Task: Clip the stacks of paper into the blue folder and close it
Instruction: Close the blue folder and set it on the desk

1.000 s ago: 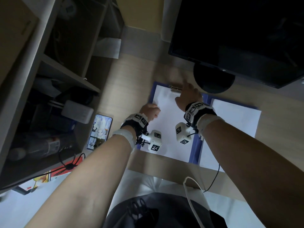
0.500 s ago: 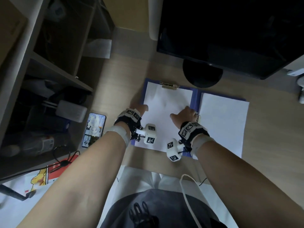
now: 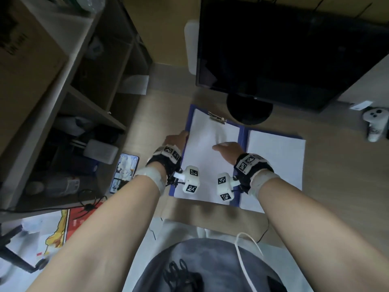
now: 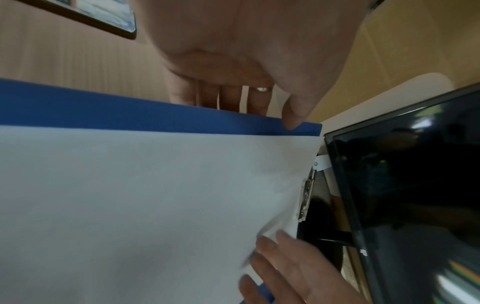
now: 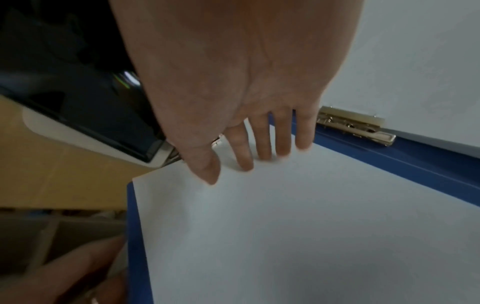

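Note:
The blue folder (image 3: 243, 135) lies open on the wooden desk. A white paper stack (image 3: 207, 142) fills its left half, tucked under a metal clip (image 3: 216, 118) at the top edge. A second white stack (image 3: 275, 161) lies on the right half, and in the right wrist view another metal clip (image 5: 355, 127) sits by the spine. My left hand (image 3: 175, 140) pinches the folder's left edge (image 4: 130, 111), thumb on top and fingers underneath. My right hand (image 3: 226, 147) rests on the left stack near the spine, with straight fingertips (image 5: 245, 162) touching the paper.
A dark monitor (image 3: 284, 49) on a round stand (image 3: 249, 110) stands right behind the folder. A phone (image 3: 124, 171) lies to the left, beside a cluttered shelf unit (image 3: 84, 102). A white controller (image 3: 376, 125) sits at the far right. A white cable (image 3: 244, 256) hangs near my lap.
My right hand drew back from the top clip to the middle of the left stack near the spine. My left hand stayed at the folder's left edge.

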